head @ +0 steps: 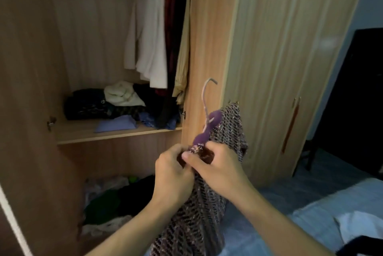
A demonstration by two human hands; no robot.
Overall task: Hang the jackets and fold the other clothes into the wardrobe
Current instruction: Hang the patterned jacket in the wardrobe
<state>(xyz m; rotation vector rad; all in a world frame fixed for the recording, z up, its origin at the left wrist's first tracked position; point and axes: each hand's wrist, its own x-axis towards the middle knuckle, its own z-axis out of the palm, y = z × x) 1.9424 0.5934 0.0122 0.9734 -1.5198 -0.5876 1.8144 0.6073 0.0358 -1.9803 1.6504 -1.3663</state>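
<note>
A brown-and-white tweed jacket (199,210) hangs on a purple padded hanger (207,129) with a metal hook, held in front of the open wardrobe (207,48). My left hand (174,174) and my right hand (219,168) both pinch the jacket's front edges just below the hanger, fingertips close together. Inside the wardrobe, a white jacket (148,33) and several darker garments hang from the rail at the top.
A wooden shelf (116,133) carries a heap of loosely folded clothes. More clothes lie jumbled on the wardrobe floor (112,199). The closed wardrobe door (286,58) stands to the right. A bed (331,220) with a blue cover and white cloth lies at lower right.
</note>
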